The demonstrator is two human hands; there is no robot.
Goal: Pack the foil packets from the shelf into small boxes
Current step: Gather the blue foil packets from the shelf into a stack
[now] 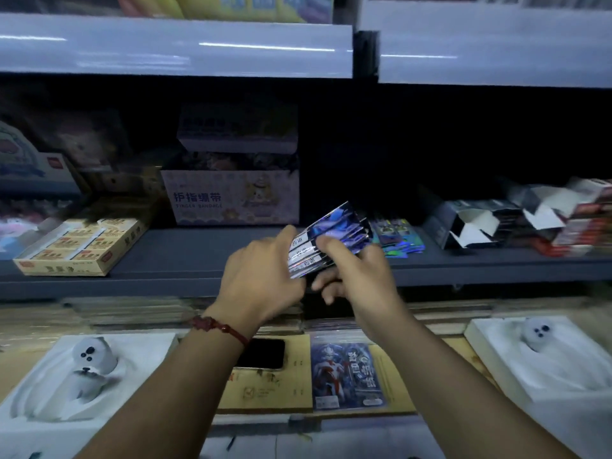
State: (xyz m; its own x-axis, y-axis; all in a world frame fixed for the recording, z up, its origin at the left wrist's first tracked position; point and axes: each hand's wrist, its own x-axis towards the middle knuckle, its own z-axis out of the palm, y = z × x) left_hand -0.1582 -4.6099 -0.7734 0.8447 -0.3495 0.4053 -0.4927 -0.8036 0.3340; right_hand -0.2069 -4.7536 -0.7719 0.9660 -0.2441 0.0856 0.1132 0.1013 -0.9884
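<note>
A stack of shiny blue foil packets (331, 236) is held between both hands in front of the grey shelf (198, 250). My left hand (261, 279) grips the stack's left end, with a red cord bracelet at the wrist. My right hand (357, 276) closes on its right side, thumb on top. More foil packets (397, 238) lie loose on the shelf just behind. Small open boxes (470, 223), dark with white flaps, lie tumbled at the shelf's right end.
A finger-bandage carton (231, 197) and a flat yellow box of erasers (82, 243) sit on the shelf to the left. Below, a dark phone (265, 352), a bagged card pack (347, 372) and two white plush trays (86, 376) lie on the lower ledge.
</note>
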